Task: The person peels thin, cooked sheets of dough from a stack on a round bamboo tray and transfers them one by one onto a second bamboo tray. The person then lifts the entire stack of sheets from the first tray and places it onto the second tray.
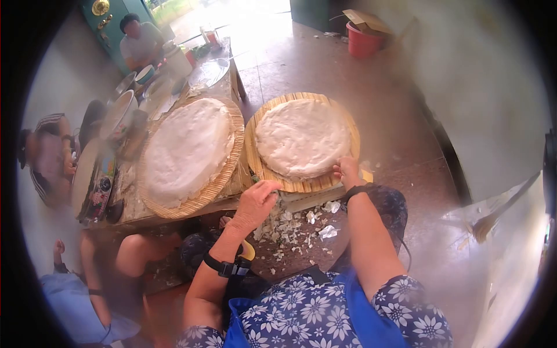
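Observation:
A round, pale, dough-like slab [303, 136] lies on a woven tray [267, 165] in front of me. My right hand [347, 170] is at the slab's lower right edge, its fingers closed; what they pinch, if anything, is too small to name. Near the tray's lower left rim is my left hand [259, 200], fingers bent together, and I cannot make out whether they hold something. To the left, a second pale slab [188, 151] covers most of another woven tray [231, 168], which rests on a wooden table.
Scraps [296, 229] litter the floor below the trays. Bowls [118, 113] and a metal tray [209, 73] stand on the table's far side. Other people sit at the left and far end. A red bucket [364, 42] and a broom [486, 226] are to the right.

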### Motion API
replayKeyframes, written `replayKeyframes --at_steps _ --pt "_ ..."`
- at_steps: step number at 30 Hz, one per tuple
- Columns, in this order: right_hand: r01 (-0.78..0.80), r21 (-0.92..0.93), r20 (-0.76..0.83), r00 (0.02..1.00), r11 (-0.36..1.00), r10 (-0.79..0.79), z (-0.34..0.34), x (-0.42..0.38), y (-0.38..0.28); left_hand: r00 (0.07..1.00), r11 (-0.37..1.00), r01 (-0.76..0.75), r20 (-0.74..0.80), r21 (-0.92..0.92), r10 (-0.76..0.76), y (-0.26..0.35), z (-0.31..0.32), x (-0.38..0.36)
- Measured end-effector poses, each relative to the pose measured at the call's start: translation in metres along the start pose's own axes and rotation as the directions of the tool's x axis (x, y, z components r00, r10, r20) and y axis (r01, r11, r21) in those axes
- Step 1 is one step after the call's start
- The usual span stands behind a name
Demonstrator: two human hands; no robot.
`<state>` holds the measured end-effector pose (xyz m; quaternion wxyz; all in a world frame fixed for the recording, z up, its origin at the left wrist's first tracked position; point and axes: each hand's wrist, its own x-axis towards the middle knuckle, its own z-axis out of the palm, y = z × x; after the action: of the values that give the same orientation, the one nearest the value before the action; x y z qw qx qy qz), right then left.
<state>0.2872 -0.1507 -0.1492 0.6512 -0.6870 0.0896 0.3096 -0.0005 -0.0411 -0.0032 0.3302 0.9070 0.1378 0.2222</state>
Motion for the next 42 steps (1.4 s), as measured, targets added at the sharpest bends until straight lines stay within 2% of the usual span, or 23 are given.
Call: replayKeyframes --at_steps 4,7,10,12,13,15,17,19,21,22,25,26,29,33,35,37,39,42 --pt "0.006 0.056 0.025 1.0 0.998 -0.008 0.001 -0.004 -0.008 0.988 0.996 0.031 0.152 -0.081 -0.018 -0.029 0.033 -0.01" --pt "-0.024 0.125 0.115 0.993 0.992 0.009 0.0 -0.005 -0.013 0.962 0.983 0.141 0.251 -0.115 -0.108 -0.04 0.036 -0.006" --pt "-0.027 0.159 0.09 0.996 0.987 0.013 0.007 -0.006 -0.019 0.963 0.973 0.177 0.23 -0.145 -0.141 -0.039 0.037 0.001" --pt "0.039 0.172 0.078 0.996 0.984 -0.053 0.006 -0.01 -0.018 0.945 0.977 0.188 0.288 -0.099 -0.153 -0.035 0.038 0.002" --pt "0.074 0.181 0.094 0.991 0.981 -0.092 0.013 -0.01 -0.02 0.939 0.978 0.196 0.299 -0.063 -0.169 -0.034 0.035 0.002" --pt "0.05 0.204 0.153 0.985 0.978 -0.083 0.017 0.012 -0.014 0.947 0.984 0.151 0.299 -0.1 -0.115 -0.04 0.039 -0.001" --pt "-0.028 0.266 0.206 0.978 0.964 -0.029 0.025 0.029 -0.012 0.945 0.983 0.158 0.303 -0.09 -0.124 -0.038 0.039 -0.002" --pt "-0.004 0.279 0.244 0.967 0.96 -0.067 0.032 0.042 -0.01 0.941 0.98 0.177 0.306 -0.087 -0.143 -0.04 0.039 -0.003" --pt "0.023 0.225 0.177 0.982 0.974 -0.065 0.044 0.041 -0.018 0.94 0.978 0.19 0.306 -0.091 -0.154 -0.04 0.037 -0.004" --pt "0.087 0.173 0.112 0.988 0.981 -0.107 0.046 0.03 -0.026 0.937 0.976 0.198 0.309 -0.086 -0.162 -0.039 0.036 -0.004" --pt "0.36 0.138 0.103 0.921 0.923 -0.375 0.055 0.05 -0.034 0.93 0.974 0.215 0.319 -0.071 -0.182 -0.039 0.034 -0.003" --pt "0.44 0.05 0.1 0.891 0.897 -0.442 0.062 0.027 -0.054 0.933 0.975 0.211 0.313 -0.074 -0.178 -0.04 0.035 -0.004" --pt "0.603 0.024 0.145 0.787 0.798 -0.599 0.083 0.001 -0.093 0.949 0.984 0.167 0.283 -0.067 -0.142 -0.039 0.031 -0.003" --pt "0.675 -0.04 0.242 0.722 0.737 -0.648 0.109 -0.04 -0.148 0.961 0.979 0.178 0.23 -0.099 -0.152 -0.045 0.034 -0.001" --pt "0.747 -0.029 0.315 0.637 0.664 -0.704 0.117 -0.065 -0.174 0.965 0.967 0.209 0.19 -0.146 -0.18 -0.04 0.026 -0.001" --pt "0.728 0.02 0.32 0.645 0.686 -0.694 0.123 -0.095 -0.203 0.956 0.945 0.265 0.181 -0.192 -0.231 -0.037 0.024 -0.001" --pt "0.725 0.145 0.384 0.586 0.673 -0.714 0.123 -0.113 -0.227 0.935 0.916 0.334 0.198 -0.222 -0.293 -0.042 0.026 -0.001" --pt "0.752 0.215 0.389 0.52 0.623 -0.761 0.119 -0.166 -0.261 0.946 0.891 0.324 0.137 -0.318 -0.295 -0.042 0.028 0.0"
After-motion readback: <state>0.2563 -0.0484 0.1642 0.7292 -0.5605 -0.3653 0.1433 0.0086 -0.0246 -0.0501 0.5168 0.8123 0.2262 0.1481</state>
